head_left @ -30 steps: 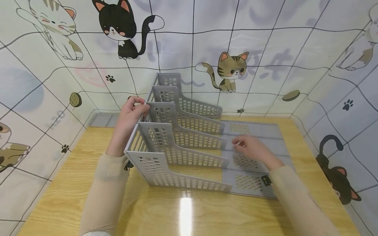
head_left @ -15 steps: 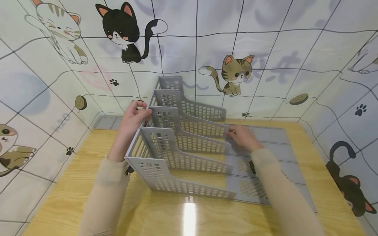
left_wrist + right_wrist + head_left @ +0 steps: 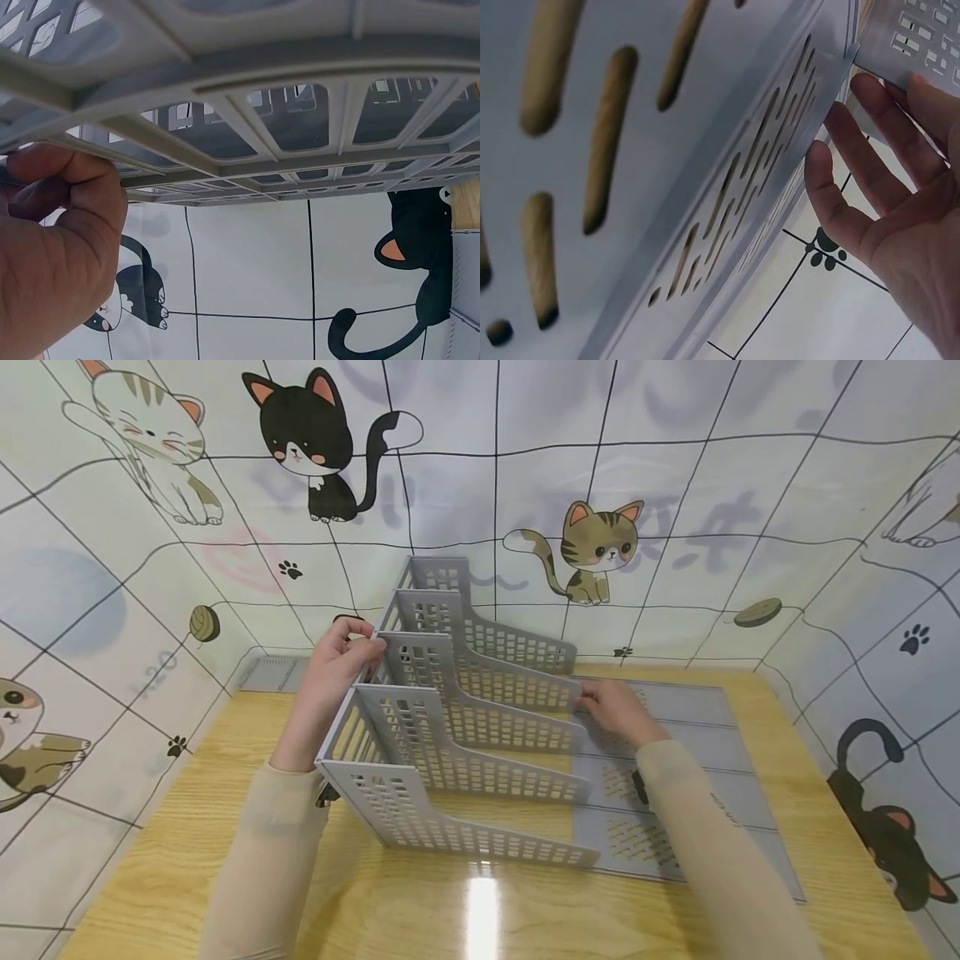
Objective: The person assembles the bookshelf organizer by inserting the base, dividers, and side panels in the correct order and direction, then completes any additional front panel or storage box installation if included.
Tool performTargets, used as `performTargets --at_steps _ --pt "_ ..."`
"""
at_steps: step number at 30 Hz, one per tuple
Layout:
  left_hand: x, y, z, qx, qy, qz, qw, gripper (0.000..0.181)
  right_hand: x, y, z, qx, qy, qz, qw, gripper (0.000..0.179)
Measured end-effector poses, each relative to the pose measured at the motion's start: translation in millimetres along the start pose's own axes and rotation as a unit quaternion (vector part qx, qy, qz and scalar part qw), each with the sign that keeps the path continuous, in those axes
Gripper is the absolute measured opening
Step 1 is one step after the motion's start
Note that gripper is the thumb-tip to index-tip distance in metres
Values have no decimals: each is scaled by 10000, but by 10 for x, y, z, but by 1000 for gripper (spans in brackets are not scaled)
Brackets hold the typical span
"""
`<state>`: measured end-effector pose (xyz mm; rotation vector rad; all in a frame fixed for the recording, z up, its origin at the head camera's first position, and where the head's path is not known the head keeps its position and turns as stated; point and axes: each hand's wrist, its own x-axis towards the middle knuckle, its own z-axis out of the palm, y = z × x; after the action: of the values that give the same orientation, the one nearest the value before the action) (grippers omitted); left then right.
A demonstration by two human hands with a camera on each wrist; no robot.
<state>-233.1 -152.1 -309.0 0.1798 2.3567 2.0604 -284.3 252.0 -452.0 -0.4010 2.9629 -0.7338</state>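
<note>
A grey plastic desktop file rack (image 3: 405,777) stands on the table, its tall perforated dividers sloping down to low ends at the right. My left hand (image 3: 339,656) grips the rack's upper left edge, near the top of a middle divider; the left wrist view shows the curled fingers (image 3: 75,165) at the slotted back. My right hand (image 3: 618,706) pinches the low front end of the second divider from the back (image 3: 517,677). In the right wrist view, thumb and index finger hold that panel's corner (image 3: 907,45), while the other fingers (image 3: 855,150) extend beside the slotted base.
Grey slotted base panels (image 3: 675,752) lie flat at the right, side by side. Another flat grey panel (image 3: 268,674) lies at the table's back left. Cat-patterned sheeting (image 3: 480,485) rises behind and at both sides of the wooden table (image 3: 420,910).
My right hand has moved left and back from over the base panels and taken hold of the divider's front end. My left hand keeps its grip. The rearmost divider has shifted slightly right.
</note>
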Motion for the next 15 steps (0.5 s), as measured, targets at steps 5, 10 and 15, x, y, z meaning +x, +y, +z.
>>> performTargets --at_steps 5,10,15 --pt "11 5 -12 51 -71 -53 9999 11 35 29 -37 16 -167 28 9999 27" --pt "-1 20 -4 122 -95 -94 9998 13 130 95 -215 335 -213 291 9988 24" --pt "10 7 1 252 -73 -14 9997 12 333 74 -274 1131 225 620 9914 43"
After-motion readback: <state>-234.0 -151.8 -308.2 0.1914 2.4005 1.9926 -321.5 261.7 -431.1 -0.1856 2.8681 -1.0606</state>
